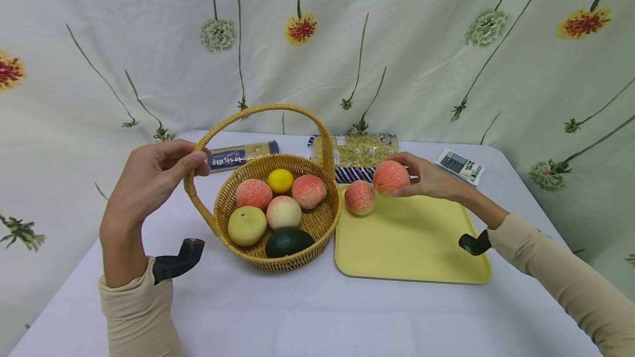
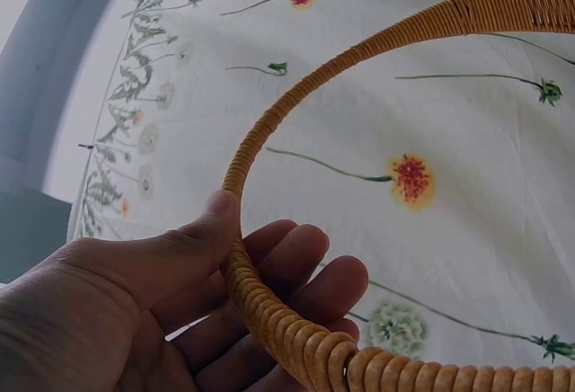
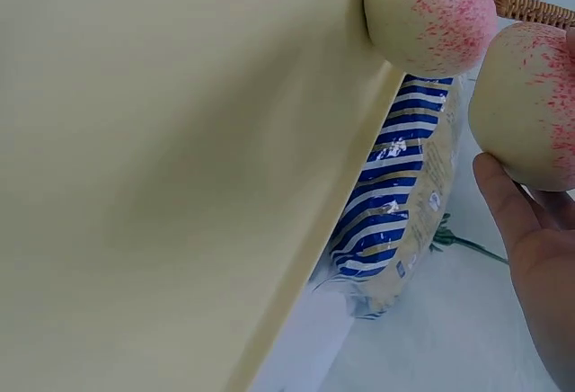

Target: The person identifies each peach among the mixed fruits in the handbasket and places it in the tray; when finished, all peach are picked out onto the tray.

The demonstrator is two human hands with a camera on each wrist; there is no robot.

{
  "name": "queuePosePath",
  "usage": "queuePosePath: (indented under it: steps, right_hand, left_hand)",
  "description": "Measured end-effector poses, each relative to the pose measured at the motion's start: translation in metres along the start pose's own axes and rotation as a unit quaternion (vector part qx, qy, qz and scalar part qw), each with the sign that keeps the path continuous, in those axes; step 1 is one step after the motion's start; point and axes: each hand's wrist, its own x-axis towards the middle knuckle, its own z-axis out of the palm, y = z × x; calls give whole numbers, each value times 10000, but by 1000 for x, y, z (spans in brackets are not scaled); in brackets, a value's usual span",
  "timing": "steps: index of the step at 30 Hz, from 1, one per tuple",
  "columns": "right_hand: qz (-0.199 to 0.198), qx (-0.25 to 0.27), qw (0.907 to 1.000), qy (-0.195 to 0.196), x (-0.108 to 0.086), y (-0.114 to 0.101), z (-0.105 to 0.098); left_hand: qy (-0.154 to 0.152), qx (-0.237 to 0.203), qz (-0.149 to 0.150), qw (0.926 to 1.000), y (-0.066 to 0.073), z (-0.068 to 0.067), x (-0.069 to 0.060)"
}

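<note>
Six mixed fruits (image 1: 284, 212) lay in the round, tan wicker basket (image 1: 321, 221) in the head view; one round, pink-and-cream peach (image 1: 360, 198) sat on the rectangular yellow tray (image 1: 412, 247), and the right hand (image 1: 429, 177) gripped a second, rosy round peach (image 1: 391, 178) near it. With two peaches outside the basket, the work looked unfinished, its direction unclear. The left-wrist view showed the left hand (image 2: 153, 275) holding the arched, coil-wrapped handle (image 2: 268, 120). The right-wrist view showed the gripped peach apart from the tray.

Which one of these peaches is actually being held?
The peach gripped by the right hand. That sets it apart: the second peach rests at the far-left corner of the yellow tray, and the others lie inside the wicker basket.
</note>
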Motion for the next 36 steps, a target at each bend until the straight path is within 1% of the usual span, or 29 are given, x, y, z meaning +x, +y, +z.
queuePosePath:
  steps: [5, 8, 12, 14, 18, 24, 29, 36]
  right_hand:
    - [187, -5, 9998, -26, -4, 9, -3]
    - [232, -7, 9997, -28, -4, 13, -3]
    - [255, -109, 9996, -35, -4, 17, -4]
    - [293, -247, 9993, -31, -5, 20, -4]
    - [458, -329, 9984, -44, -7, 25, -3]
    - [701, -313, 9970, -122, -9, 31, -1]
    - [772, -396, 9960, -202, -10, 35, -1]
    - [744, -498, 9956, -269, -11, 37, 1]
  left_hand:
    - [-15, 16, -22, 10000, 0, 0, 0]
    - [-21, -6, -33, 10000, 0, 0, 0]
    - [-24, -29, -37, 10000, 0, 0, 0]
    - [-23, -26, -28, 10000, 0, 0, 0]
    - [-20, -31, -18, 10000, 0, 0, 0]
    - [-27, -33, -25, 10000, -1, 1, 0]
    - [-19, -44, -7, 10000, -1, 0, 1]
    - [-55, -51, -37, 10000, -1, 0, 1]
